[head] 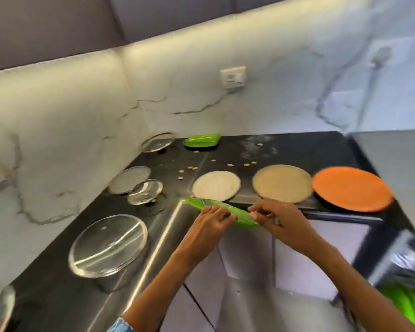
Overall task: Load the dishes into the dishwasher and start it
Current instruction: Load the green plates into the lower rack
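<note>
- Black stone worktop (297, 149), L-shaped: still carries most of the load, namely a round orange plate (350, 188), a large beige round plate (282, 182), a smaller cream round plate (216, 185), a second green dish (201, 140) at the back wall, and several glass lids, the largest (108, 245) on a steel pot.
- Step in hand, as judged: collecting dishes from the counter; loading is at an early stage.
- Green leaf-shaped plastic plate (225, 209): off the worktop, held tilted at its front edge, above the cabinet fronts.
- Left hand (211, 221): fingers curl over the plate's near rim, gripping it.
- Right hand (278, 219): pinches the plate's right end.
- Next move calls for carrying the plate level to the rack, which probably lies right and low.
- Hard to make out: lower right corner is motion-blurred; green items (407, 305) there may sit in a dishwasher rack, not certain. Controls not visible.
- Small pale crumbs (192, 167) scattered on the worktop.
</note>
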Available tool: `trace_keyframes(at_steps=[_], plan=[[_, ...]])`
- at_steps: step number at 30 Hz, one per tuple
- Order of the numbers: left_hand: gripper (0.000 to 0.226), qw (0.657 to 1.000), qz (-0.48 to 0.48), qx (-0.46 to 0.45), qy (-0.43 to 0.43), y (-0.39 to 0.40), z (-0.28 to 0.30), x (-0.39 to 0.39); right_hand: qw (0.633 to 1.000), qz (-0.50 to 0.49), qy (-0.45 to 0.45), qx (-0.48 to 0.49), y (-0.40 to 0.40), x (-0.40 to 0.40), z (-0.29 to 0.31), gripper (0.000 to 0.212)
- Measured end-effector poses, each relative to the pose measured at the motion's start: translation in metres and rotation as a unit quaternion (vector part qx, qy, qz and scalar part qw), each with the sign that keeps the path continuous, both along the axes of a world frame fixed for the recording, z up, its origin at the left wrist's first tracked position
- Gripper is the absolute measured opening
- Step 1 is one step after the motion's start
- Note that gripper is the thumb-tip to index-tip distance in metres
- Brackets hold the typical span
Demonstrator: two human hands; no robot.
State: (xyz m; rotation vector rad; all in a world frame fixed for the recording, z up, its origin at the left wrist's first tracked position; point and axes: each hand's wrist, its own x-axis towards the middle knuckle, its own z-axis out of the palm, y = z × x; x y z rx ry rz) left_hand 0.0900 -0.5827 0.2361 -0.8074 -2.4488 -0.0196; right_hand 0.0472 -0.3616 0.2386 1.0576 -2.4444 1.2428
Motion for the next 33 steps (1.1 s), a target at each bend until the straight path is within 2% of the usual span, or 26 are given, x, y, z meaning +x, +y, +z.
trace_keyframes(at_steps=[7, 10, 13, 15, 17, 21, 24, 28, 31, 33], plan=[[0.031, 0.972, -0.232, -0.011, -0.035, 0.224, -0.031, -0.038, 0.97, -0.224, -0.018, 0.09, 0.206, 0.064, -0.043, 0.045], [0.028, 0.946, -0.317, 0.028, -0.062, 0.323, -0.056, -0.032, 0.935, -0.328, -0.001, 0.135, 0.286, 0.099, -0.062, 0.025], [0.022, 0.914, -0.383, 0.029, -0.13, 0.417, -0.078, -0.017, 0.891, -0.424, -0.006, 0.163, 0.359, 0.137, -0.086, 0.01], [0.021, 0.899, -0.393, 0.026, -0.193, 0.46, -0.089, -0.011, 0.861, -0.485, -0.011, 0.153, 0.395, 0.16, -0.097, 0.015], [0.022, 0.884, -0.387, 0.043, -0.261, 0.497, -0.102, -0.01, 0.83, -0.54, -0.035, 0.134, 0.429, 0.187, -0.104, 0.008], [0.017, 0.88, -0.351, 0.026, -0.318, 0.557, -0.12, -0.019, 0.782, -0.612, -0.086, 0.083, 0.479, 0.224, -0.128, 0.018], [0.025, 0.867, -0.389, -0.053, -0.307, 0.605, -0.138, -0.019, 0.748, -0.637, -0.162, 0.086, 0.502, 0.228, -0.159, 0.028], [0.031, 0.843, -0.444, -0.104, -0.283, 0.655, -0.182, -0.017, 0.725, -0.623, -0.235, 0.176, 0.517, 0.202, -0.217, 0.046], [0.038, 0.845, -0.463, -0.086, -0.254, 0.674, -0.237, -0.031, 0.687, -0.644, -0.284, 0.183, 0.531, 0.177, -0.273, 0.04], [0.054, 0.867, -0.423, -0.066, -0.255, 0.678, -0.282, -0.049, 0.669, -0.66, -0.311, 0.145, 0.545, 0.162, -0.316, 0.031]])
